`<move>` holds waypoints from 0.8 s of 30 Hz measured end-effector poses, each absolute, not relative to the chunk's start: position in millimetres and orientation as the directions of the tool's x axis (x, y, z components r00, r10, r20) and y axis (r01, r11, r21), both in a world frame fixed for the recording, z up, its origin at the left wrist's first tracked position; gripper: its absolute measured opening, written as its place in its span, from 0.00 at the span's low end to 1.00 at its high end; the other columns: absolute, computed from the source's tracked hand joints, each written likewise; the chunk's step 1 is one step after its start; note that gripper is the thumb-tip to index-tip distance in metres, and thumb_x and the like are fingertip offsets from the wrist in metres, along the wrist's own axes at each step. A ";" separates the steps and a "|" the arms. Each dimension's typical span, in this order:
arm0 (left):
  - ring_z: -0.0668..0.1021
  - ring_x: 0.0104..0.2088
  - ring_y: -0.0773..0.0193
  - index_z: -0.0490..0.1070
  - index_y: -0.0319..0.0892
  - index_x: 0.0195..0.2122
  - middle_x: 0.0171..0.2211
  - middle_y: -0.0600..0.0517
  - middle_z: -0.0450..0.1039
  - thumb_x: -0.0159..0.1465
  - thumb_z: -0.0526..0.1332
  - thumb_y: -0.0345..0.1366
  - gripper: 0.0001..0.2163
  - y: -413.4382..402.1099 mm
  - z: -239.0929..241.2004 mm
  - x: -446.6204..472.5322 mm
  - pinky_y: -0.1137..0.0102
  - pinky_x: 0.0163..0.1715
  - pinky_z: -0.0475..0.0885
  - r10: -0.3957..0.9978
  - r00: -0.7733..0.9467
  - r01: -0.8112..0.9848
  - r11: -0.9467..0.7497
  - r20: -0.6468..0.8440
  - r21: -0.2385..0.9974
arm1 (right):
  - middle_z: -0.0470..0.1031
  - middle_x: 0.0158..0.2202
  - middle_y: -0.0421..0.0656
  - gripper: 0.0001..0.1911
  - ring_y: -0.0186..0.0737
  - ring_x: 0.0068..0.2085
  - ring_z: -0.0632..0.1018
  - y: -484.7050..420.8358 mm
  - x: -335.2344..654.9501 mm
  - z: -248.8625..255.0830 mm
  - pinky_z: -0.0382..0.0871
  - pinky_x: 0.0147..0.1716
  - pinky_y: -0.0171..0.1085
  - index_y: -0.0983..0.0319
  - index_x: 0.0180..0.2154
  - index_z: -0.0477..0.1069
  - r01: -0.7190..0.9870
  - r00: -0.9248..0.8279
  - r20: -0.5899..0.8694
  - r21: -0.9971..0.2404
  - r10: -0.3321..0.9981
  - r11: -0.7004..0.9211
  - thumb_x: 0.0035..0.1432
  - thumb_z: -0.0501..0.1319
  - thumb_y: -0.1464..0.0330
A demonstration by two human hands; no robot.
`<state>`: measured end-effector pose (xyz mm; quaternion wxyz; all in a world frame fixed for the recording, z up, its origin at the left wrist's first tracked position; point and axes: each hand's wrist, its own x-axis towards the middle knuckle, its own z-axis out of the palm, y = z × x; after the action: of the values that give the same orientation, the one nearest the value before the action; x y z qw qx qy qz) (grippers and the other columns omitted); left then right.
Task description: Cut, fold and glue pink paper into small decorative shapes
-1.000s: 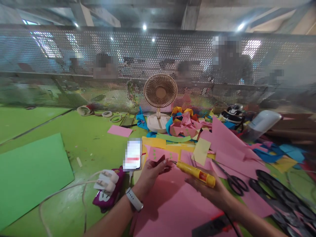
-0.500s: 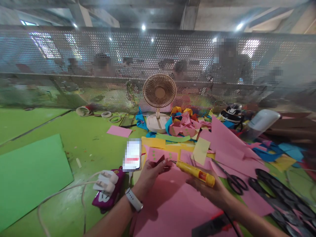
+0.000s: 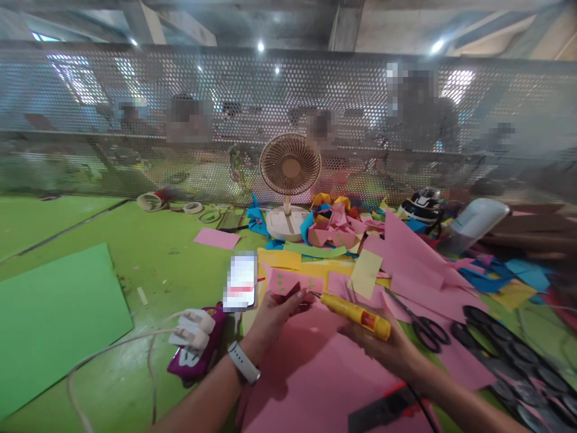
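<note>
No readable text — anywhere.

Before the fan [image 3: 291,167], the left fingers [image 3: 294,300] partly hide a dark paper [image 3: 293,288]; beyond the fan, people [image 3: 419,117] are blurred.

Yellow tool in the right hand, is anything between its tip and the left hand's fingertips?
Nothing visible stands between them: the tip of the yellow tool ends right by the left hand's fingertips, though I can't tell whether they touch. The pink paper with green marks shows just beyond.
</note>
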<state>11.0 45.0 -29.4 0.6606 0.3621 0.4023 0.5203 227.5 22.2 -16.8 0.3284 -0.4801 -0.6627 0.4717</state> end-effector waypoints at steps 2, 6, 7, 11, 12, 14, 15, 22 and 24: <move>0.79 0.36 0.61 0.76 0.37 0.35 0.34 0.46 0.79 0.54 0.67 0.38 0.11 44.4 -29.2 10.8 0.68 0.41 0.72 0.979 0.139 -0.392 0.195 -0.151 0.899 | 0.66 0.19 0.36 0.19 0.30 0.18 0.60 22.1 227.5 -16.5 0.53 0.15 0.30 0.59 0.40 0.72 0.324 -0.339 0.013 -0.937 0.941 0.130 0.52 0.62 0.53; 0.79 0.36 0.61 0.76 0.37 0.35 0.34 0.46 0.79 0.54 0.67 0.38 0.10 43.6 -28.8 10.8 0.68 0.41 0.73 0.980 0.140 -0.398 0.187 -0.142 0.898 | 0.69 0.20 0.38 0.19 0.31 0.19 0.62 22.4 228.4 -19.8 0.55 0.15 0.30 0.59 0.37 0.73 0.311 -0.335 0.065 -0.934 0.940 0.176 0.52 0.60 0.52; 0.79 0.36 0.61 0.76 0.37 0.35 0.34 0.46 0.79 0.54 0.67 0.37 0.10 43.6 -28.6 10.9 0.68 0.41 0.73 0.980 0.139 -0.399 0.185 -0.140 0.898 | 0.69 0.20 0.38 0.18 0.31 0.19 0.62 22.4 228.5 -20.5 0.55 0.15 0.30 0.59 0.36 0.73 0.315 -0.336 0.066 -0.932 0.940 0.178 0.52 0.60 0.52; 0.79 0.35 0.62 0.76 0.37 0.35 0.34 0.47 0.79 0.55 0.67 0.36 0.09 43.8 -28.2 11.4 0.68 0.40 0.73 0.982 0.136 -0.407 0.174 -0.128 0.897 | 0.63 0.18 0.36 0.16 0.30 0.18 0.60 22.1 227.7 -18.7 0.54 0.15 0.30 0.59 0.36 0.73 0.349 -0.331 0.035 -0.924 0.943 0.156 0.53 0.61 0.54; 0.79 0.35 0.62 0.76 0.38 0.35 0.34 0.47 0.79 0.55 0.67 0.36 0.09 43.9 -28.2 11.5 0.68 0.40 0.73 0.983 0.133 -0.410 0.168 -0.123 0.897 | 0.62 0.17 0.35 0.16 0.30 0.18 0.59 22.1 227.3 -17.1 0.54 0.15 0.30 0.60 0.37 0.73 0.354 -0.334 0.027 -0.923 0.942 0.152 0.53 0.61 0.55; 0.79 0.35 0.62 0.75 0.38 0.35 0.33 0.48 0.79 0.55 0.67 0.36 0.09 43.9 -28.4 11.6 0.69 0.39 0.74 0.985 0.131 -0.413 0.156 -0.111 0.897 | 0.60 0.17 0.35 0.16 0.29 0.18 0.58 22.1 226.6 -14.0 0.53 0.14 0.30 0.60 0.38 0.73 0.351 -0.347 0.034 -0.922 0.937 0.163 0.53 0.61 0.56; 0.79 0.35 0.62 0.75 0.38 0.35 0.33 0.48 0.79 0.55 0.67 0.36 0.09 43.9 -28.7 11.6 0.69 0.38 0.74 0.986 0.130 -0.414 0.150 -0.105 0.898 | 0.60 0.17 0.35 0.17 0.29 0.18 0.58 22.2 226.4 -12.9 0.53 0.14 0.30 0.60 0.39 0.72 0.351 -0.353 0.043 -0.920 0.935 0.174 0.53 0.61 0.56; 0.79 0.35 0.61 0.76 0.38 0.34 0.33 0.47 0.79 0.54 0.67 0.35 0.08 43.1 -30.3 11.9 0.68 0.38 0.74 0.990 0.114 -0.404 0.122 -0.082 0.906 | 0.63 0.19 0.36 0.18 0.30 0.19 0.59 21.9 227.2 -15.4 0.54 0.15 0.29 0.61 0.41 0.72 0.400 -0.345 0.047 -0.896 0.938 0.192 0.54 0.60 0.56; 0.79 0.35 0.60 0.76 0.38 0.34 0.33 0.47 0.79 0.54 0.67 0.36 0.08 42.7 -30.0 12.1 0.67 0.39 0.74 0.991 0.109 -0.395 0.112 -0.075 0.912 | 0.62 0.18 0.35 0.18 0.29 0.18 0.59 21.5 226.9 -14.8 0.54 0.15 0.29 0.61 0.42 0.72 0.412 -0.352 0.046 -0.889 0.935 0.199 0.55 0.60 0.56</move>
<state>12.1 42.7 -30.0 0.6374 0.3852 0.3872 0.5435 226.9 21.5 -14.8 0.3131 -0.4754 -0.7081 0.4178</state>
